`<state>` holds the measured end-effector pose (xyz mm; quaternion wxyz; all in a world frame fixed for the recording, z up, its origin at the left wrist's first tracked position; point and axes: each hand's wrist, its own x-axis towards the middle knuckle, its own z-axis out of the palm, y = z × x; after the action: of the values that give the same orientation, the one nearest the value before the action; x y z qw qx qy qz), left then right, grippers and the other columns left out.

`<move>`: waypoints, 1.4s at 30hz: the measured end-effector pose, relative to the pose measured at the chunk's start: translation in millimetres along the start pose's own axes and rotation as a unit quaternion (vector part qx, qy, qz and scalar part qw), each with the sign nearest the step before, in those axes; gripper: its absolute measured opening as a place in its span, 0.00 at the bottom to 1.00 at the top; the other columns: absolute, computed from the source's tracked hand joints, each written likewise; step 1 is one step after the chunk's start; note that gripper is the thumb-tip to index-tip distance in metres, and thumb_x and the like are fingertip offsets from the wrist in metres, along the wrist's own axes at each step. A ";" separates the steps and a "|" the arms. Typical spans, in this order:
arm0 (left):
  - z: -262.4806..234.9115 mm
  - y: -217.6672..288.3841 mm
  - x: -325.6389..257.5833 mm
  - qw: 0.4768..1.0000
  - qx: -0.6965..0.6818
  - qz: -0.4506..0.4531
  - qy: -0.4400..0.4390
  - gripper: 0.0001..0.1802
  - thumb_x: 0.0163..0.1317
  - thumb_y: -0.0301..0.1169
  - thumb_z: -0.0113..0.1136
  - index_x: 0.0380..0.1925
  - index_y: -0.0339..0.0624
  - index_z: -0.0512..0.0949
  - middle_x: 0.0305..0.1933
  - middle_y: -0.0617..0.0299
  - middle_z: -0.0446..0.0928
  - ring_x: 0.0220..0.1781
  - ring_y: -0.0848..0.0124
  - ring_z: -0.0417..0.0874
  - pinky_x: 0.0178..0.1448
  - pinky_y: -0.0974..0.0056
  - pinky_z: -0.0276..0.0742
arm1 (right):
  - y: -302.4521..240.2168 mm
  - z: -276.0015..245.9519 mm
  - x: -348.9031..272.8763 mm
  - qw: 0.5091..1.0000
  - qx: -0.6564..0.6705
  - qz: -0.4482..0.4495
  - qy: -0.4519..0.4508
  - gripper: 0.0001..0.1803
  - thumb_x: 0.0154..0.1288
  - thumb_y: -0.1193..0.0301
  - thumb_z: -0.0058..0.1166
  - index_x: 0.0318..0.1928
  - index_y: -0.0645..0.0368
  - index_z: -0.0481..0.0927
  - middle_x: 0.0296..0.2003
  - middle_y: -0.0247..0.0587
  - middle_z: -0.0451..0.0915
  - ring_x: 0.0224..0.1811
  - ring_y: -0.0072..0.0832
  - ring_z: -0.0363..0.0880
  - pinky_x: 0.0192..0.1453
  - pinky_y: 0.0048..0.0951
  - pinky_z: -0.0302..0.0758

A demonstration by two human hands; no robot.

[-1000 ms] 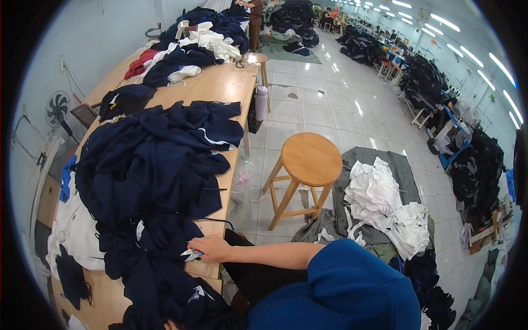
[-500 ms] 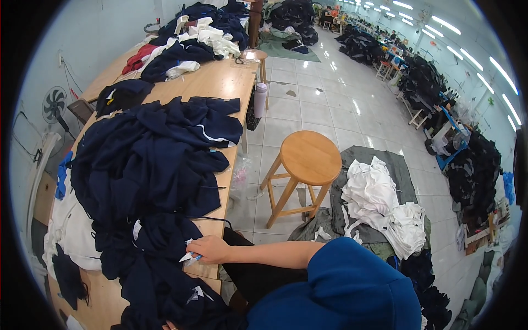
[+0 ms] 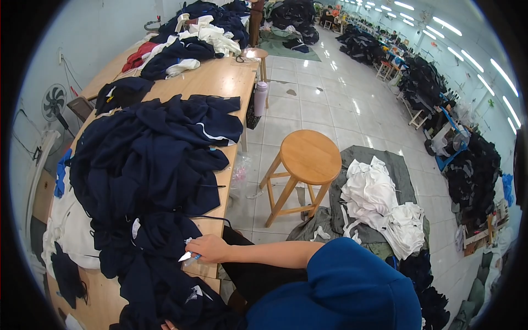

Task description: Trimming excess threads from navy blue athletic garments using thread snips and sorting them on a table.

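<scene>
My right hand [image 3: 206,248] rests at the near edge of the wooden table [image 3: 217,82], shut on a small pair of thread snips [image 3: 186,256] with a pale blade pointing left. It lies on a dark navy garment [image 3: 159,242] with a small white tag. Only the fingertips of my left hand [image 3: 168,325] show at the bottom edge, on the navy cloth; whether they grip it is hidden. A large heap of navy garments [image 3: 148,159] covers the table beyond my hands. My blue sleeve [image 3: 352,291] fills the lower right.
A round wooden stool [image 3: 307,157] stands on the tiled floor right of the table. White cloth pieces [image 3: 379,198] lie on a grey sheet beside it. A bottle [image 3: 260,98] hangs at the table edge. More garments [image 3: 187,47] are piled at the far end. A fan [image 3: 54,102] stands on the left.
My right hand stays in the same spot on the navy garment with the snips. The view has shifted slightly; nothing else has moved.
</scene>
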<state>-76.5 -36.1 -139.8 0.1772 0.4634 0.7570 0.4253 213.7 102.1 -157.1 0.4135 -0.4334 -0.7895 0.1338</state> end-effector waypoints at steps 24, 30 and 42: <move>2.3 11.3 -0.5 0.998 -0.056 -0.011 0.006 0.17 0.63 0.32 0.50 0.43 0.26 0.75 0.49 0.37 0.73 0.48 0.50 0.74 0.56 0.60 0.68 | -0.7 -0.9 1.8 1.000 -0.008 -0.020 0.001 0.11 0.48 0.71 0.54 0.34 0.55 0.70 0.25 0.39 0.73 0.29 0.37 0.76 0.32 0.35 0.71; 3.3 17.9 -1.9 0.998 -0.060 -0.016 0.019 0.18 0.63 0.33 0.50 0.42 0.23 0.74 0.47 0.36 0.74 0.46 0.50 0.74 0.55 0.59 0.68 | 2.3 3.3 -1.0 1.000 -0.029 -0.009 -0.005 0.11 0.47 0.71 0.55 0.33 0.55 0.70 0.26 0.38 0.73 0.29 0.36 0.76 0.32 0.35 0.71; 2.5 17.8 -1.7 0.998 -0.048 -0.026 0.018 0.20 0.63 0.34 0.50 0.43 0.23 0.74 0.49 0.36 0.73 0.47 0.49 0.74 0.56 0.59 0.67 | 1.1 2.9 -0.5 0.999 -0.043 -0.022 0.007 0.10 0.49 0.70 0.55 0.34 0.54 0.71 0.27 0.36 0.73 0.29 0.34 0.76 0.31 0.32 0.72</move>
<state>-64.1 -32.6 -127.1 0.1963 0.4266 0.7507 0.4647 212.3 102.8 -159.8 0.4025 -0.4338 -0.8013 0.0876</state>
